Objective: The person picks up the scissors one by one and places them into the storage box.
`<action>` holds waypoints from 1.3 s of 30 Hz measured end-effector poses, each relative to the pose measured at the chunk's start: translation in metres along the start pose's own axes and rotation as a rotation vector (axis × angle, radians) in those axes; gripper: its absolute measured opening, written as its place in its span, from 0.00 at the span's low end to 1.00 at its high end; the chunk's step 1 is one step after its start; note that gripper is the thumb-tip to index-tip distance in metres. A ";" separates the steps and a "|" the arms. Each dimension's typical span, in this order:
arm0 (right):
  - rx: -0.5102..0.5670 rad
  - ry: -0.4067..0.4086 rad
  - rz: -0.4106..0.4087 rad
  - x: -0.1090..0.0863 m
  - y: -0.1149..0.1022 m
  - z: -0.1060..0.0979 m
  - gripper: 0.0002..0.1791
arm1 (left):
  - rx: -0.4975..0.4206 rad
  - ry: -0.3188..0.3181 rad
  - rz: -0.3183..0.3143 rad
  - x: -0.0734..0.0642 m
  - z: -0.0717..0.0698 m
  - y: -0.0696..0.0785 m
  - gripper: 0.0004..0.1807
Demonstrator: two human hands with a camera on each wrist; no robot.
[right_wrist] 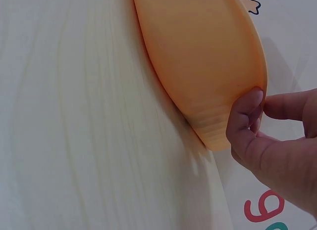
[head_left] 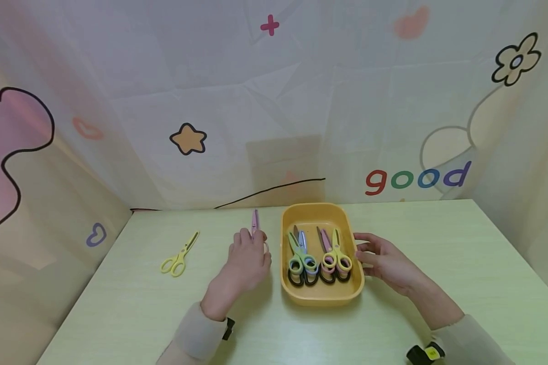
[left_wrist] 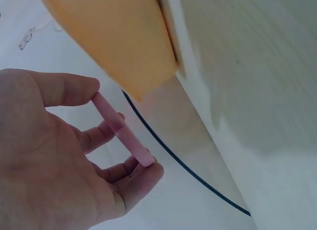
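Observation:
My left hand (head_left: pixel 248 258) pinches a pair of pink-purple scissors (head_left: pixel 254 221) by the handles, blades pointing to the back wall. In the left wrist view, the pink handle (left_wrist: pixel 121 128) shows edge-on between the thumb and the fingertips. On the right, my right hand (head_left: pixel 388 263) holds the rim of a yellow plastic tray (head_left: pixel 317 296) with bent fingers. Inside the tray lie several scissors, among them a green pair (head_left: pixel 296 248), a blue pair (head_left: pixel 303 242) and a yellow pair (head_left: pixel 336 248). Another yellow pair of scissors (head_left: pixel 180 257) lies on the table to the left.
The light wood-grain table (head_left: pixel 132 314) meets a printed cloth backdrop (head_left: pixel 210 172) at its back edge. The tray's far end stands close to that cloth. Cloth walls also rise at both sides of the table.

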State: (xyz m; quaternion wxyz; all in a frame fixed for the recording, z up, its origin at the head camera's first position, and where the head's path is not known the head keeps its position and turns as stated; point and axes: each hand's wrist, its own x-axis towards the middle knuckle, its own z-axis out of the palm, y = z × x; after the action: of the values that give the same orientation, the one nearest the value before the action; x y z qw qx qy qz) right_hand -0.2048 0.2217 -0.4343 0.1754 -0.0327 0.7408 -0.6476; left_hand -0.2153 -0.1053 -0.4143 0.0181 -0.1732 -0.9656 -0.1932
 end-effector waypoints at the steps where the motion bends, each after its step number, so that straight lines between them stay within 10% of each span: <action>1: 0.001 0.000 0.000 0.000 0.000 0.000 0.33 | 0.000 0.002 0.007 0.000 0.001 0.002 0.17; 27: 0.010 -0.009 -0.002 0.001 0.000 -0.001 0.33 | 0.015 0.001 0.202 0.010 0.014 0.068 0.19; 39: 0.008 -0.013 -0.008 0.001 0.000 -0.002 0.33 | 0.258 -0.058 0.212 0.016 0.033 0.082 0.18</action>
State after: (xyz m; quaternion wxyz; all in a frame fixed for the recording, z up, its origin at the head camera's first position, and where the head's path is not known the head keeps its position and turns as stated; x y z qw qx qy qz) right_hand -0.2064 0.2233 -0.4341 0.1777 -0.0393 0.7368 -0.6512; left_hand -0.2016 -0.0169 -0.4131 0.0329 -0.2759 -0.9588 -0.0595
